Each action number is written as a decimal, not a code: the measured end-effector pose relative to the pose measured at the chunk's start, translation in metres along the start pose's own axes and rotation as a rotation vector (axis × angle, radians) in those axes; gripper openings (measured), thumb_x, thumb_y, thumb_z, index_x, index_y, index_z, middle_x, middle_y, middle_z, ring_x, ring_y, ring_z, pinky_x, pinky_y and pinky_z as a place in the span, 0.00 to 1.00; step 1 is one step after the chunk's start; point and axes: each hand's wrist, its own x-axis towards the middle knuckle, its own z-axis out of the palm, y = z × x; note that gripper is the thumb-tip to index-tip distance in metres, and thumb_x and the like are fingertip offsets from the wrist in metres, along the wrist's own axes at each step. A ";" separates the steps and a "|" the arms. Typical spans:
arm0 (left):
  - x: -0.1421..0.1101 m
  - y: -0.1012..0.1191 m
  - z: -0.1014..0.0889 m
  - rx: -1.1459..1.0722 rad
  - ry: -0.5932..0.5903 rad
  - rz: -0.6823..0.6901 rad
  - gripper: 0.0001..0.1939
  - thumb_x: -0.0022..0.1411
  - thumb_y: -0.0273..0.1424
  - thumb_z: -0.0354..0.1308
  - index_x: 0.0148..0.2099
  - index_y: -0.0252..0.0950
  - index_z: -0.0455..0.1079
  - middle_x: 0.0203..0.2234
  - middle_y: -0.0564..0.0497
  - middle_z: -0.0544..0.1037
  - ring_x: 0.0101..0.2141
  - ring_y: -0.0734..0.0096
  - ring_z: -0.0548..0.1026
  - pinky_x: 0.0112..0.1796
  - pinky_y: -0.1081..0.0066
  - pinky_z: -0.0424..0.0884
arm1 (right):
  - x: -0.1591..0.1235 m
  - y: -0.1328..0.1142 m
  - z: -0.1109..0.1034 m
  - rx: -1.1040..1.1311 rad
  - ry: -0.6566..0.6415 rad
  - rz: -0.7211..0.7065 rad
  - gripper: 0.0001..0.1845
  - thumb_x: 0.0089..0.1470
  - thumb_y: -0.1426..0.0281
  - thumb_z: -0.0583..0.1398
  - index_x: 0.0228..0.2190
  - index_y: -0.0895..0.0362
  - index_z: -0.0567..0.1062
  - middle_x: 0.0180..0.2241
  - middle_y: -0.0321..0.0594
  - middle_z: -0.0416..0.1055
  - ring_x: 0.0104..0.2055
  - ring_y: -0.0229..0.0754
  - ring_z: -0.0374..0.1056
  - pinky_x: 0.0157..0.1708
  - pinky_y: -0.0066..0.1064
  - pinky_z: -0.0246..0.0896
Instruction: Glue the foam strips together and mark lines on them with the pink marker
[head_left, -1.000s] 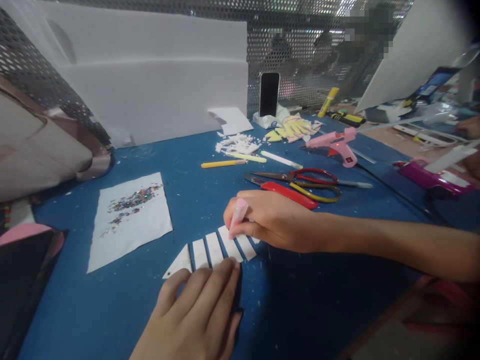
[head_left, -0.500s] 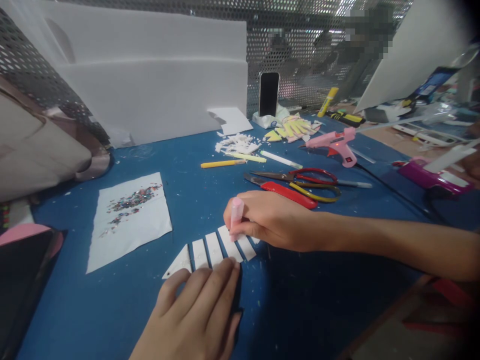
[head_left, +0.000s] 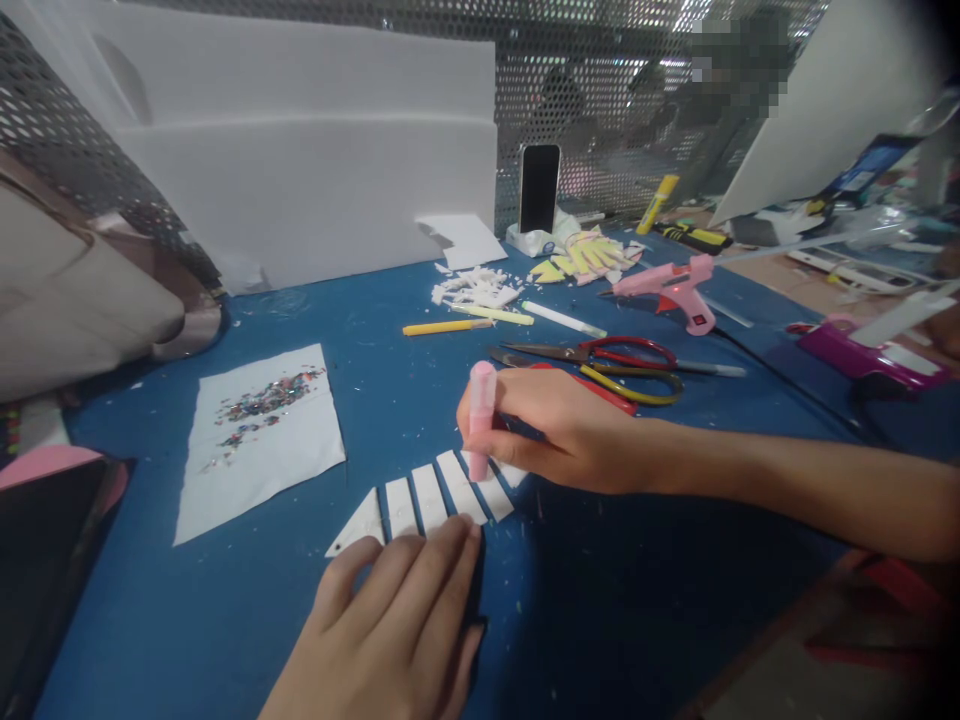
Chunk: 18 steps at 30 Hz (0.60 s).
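A row of white strips (head_left: 430,497) lies on the blue tabletop, its left end a pointed piece with a small dark dot. My left hand (head_left: 397,610) rests on their near ends, fingers stretched out flat and holding nothing. In my right hand (head_left: 562,425) is a short pink pen-like tube (head_left: 481,405), gripped nearly upright with its lower end at the strips toward the right. Whether the tip touches a strip, I cannot tell. The hand hides part of the rightmost strips. Left of them, a white paper sheet (head_left: 300,450) carries scattered small shiny coloured bits (head_left: 274,397).
Just beyond my right hand lie scissors (head_left: 630,352) and a red-handled tool (head_left: 611,393). Several pens, white scraps (head_left: 476,288) and yellow cut pieces (head_left: 589,255) lie farther back. A pink glue gun (head_left: 675,288) and a phone (head_left: 539,190) stand behind; a dark tablet-like object (head_left: 52,570) sits left.
My right hand has lifted slightly and shifted a little right with the pink tube, which stands more upright. My left hand and the strips have stayed in place.
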 end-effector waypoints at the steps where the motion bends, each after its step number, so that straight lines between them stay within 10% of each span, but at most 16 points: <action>1: 0.000 0.001 0.000 -0.007 0.000 -0.005 0.19 0.70 0.30 0.50 0.60 0.35 0.68 0.54 0.50 0.77 0.46 0.65 0.72 0.47 0.60 0.59 | 0.000 0.000 0.000 -0.007 0.000 0.004 0.14 0.67 0.69 0.53 0.30 0.59 0.72 0.31 0.39 0.74 0.34 0.38 0.67 0.38 0.30 0.58; 18: 0.002 -0.001 -0.002 -0.058 -0.009 -0.017 0.20 0.68 0.30 0.51 0.60 0.36 0.68 0.53 0.51 0.77 0.45 0.65 0.73 0.47 0.60 0.58 | -0.001 0.003 0.002 0.046 -0.012 0.043 0.15 0.66 0.68 0.54 0.30 0.59 0.74 0.34 0.39 0.76 0.35 0.38 0.69 0.38 0.30 0.59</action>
